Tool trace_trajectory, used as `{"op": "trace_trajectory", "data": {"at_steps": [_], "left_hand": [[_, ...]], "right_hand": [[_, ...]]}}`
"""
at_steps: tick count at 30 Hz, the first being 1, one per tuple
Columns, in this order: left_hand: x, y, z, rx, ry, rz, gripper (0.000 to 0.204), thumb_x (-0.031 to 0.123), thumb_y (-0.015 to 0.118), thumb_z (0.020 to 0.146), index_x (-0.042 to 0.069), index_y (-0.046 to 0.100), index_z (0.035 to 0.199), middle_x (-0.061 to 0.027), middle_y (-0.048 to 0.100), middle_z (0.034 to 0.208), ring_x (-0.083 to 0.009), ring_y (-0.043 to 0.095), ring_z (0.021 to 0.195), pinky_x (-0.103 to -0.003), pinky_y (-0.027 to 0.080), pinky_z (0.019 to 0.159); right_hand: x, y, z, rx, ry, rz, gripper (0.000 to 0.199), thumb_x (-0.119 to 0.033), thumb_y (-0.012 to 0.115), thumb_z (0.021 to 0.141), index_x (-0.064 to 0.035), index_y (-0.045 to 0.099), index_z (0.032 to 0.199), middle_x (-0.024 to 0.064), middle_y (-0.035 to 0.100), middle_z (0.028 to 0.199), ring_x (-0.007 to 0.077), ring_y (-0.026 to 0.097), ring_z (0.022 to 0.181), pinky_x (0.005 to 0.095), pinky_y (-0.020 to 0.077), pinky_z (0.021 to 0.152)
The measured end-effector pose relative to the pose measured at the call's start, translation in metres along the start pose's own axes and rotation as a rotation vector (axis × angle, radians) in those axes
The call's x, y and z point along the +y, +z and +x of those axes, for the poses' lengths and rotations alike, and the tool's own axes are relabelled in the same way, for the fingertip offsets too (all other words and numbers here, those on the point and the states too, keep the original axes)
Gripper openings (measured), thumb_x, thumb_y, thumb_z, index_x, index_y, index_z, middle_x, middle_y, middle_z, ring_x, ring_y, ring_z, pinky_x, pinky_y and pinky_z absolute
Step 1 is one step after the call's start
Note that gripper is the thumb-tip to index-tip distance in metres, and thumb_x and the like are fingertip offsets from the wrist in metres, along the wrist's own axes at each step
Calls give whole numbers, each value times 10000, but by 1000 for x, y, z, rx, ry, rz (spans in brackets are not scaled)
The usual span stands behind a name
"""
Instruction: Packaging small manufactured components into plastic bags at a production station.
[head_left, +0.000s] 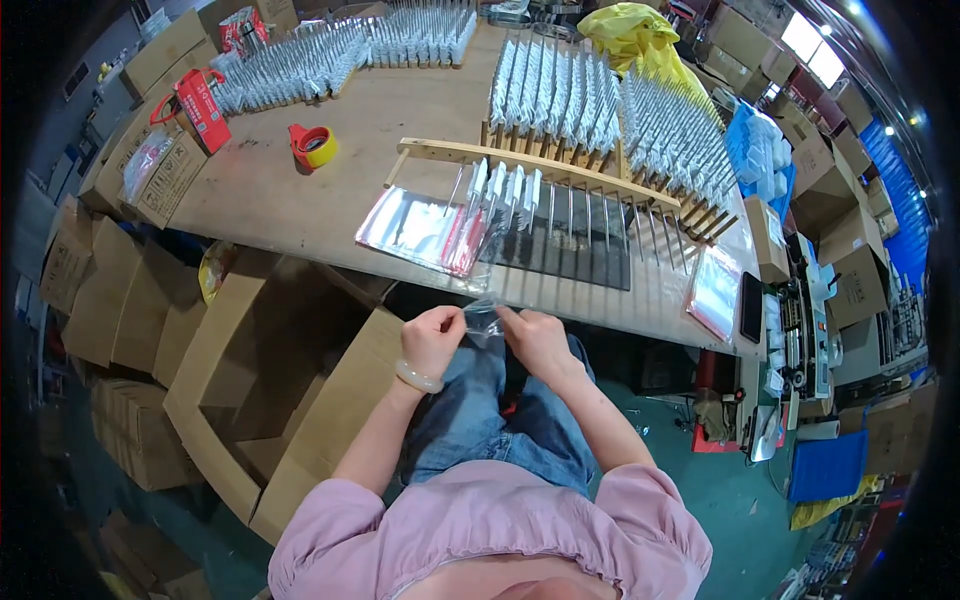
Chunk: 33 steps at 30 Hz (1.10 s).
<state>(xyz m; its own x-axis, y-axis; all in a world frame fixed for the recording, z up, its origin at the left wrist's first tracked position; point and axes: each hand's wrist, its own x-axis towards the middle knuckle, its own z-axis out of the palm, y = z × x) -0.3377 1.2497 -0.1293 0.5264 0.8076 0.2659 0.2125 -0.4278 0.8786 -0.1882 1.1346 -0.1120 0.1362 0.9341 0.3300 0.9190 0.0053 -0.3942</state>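
Note:
Just off the table's front edge, over my lap, a small clear plastic bag (484, 322) is stretched between my two hands. My left hand (432, 345), with a pale bangle at its wrist, pinches one side of it. Thumb and fingers of my right hand (540, 342) close on the other side. Beyond them, a wooden rack (540, 163) carries a row of metal rods; several white packed pieces (505, 195) hang on the rods at its left. Under the rack lie a stack of clear bags (415, 232) with red markings and a black mat (585, 240).
More racks of upright rods with white pieces (555, 95) fill the table's back. A red tape dispenser (315, 147) sits at left. On the right are a phone (751, 307), more clear bags (715, 290) and a yellow plastic bag (635, 40) behind. An open cardboard box (215, 400) stands left of my legs.

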Motion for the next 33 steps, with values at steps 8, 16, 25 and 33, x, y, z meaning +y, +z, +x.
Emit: {"op": "trace_trajectory", "data": {"at_steps": [8, 16, 25, 33], "left_hand": [[-9, -26, 5, 142, 214, 297, 110, 94, 625, 787, 30, 661, 869, -133, 635, 687, -254, 621, 589, -316, 486, 554], [-25, -42, -20, 133, 83, 355, 110, 115, 623, 792, 49, 658, 873, -137, 624, 680, -283, 616, 599, -355, 481, 552], [-35, -41, -23, 67, 195, 314, 107, 106, 628, 780, 60, 671, 866, -143, 631, 700, -298, 630, 638, -372, 496, 575], [-27, -9, -23, -68, 235, 258, 119, 111, 630, 790, 55, 664, 890, -160, 637, 738, -318, 631, 665, -375, 500, 582]], "right_hand": [[43, 45, 79, 833, 289, 167, 450, -85, 643, 788, -28, 477, 1202, 115, 571, 1000, 201, 568, 911, 290, 456, 825], [91, 79, 162, 1110, 406, 874, 598, -151, 692, 750, 5, 411, 1255, 154, 560, 1075, 292, 558, 934, 364, 433, 850], [63, 62, 110, 900, 413, 502, 520, -220, 611, 840, 14, 414, 1260, 134, 567, 1089, 235, 558, 958, 316, 429, 847], [-22, 23, -15, 245, 164, 606, 450, -199, 582, 831, -16, 485, 1231, 189, 592, 1089, 230, 614, 972, 301, 464, 824]]}}
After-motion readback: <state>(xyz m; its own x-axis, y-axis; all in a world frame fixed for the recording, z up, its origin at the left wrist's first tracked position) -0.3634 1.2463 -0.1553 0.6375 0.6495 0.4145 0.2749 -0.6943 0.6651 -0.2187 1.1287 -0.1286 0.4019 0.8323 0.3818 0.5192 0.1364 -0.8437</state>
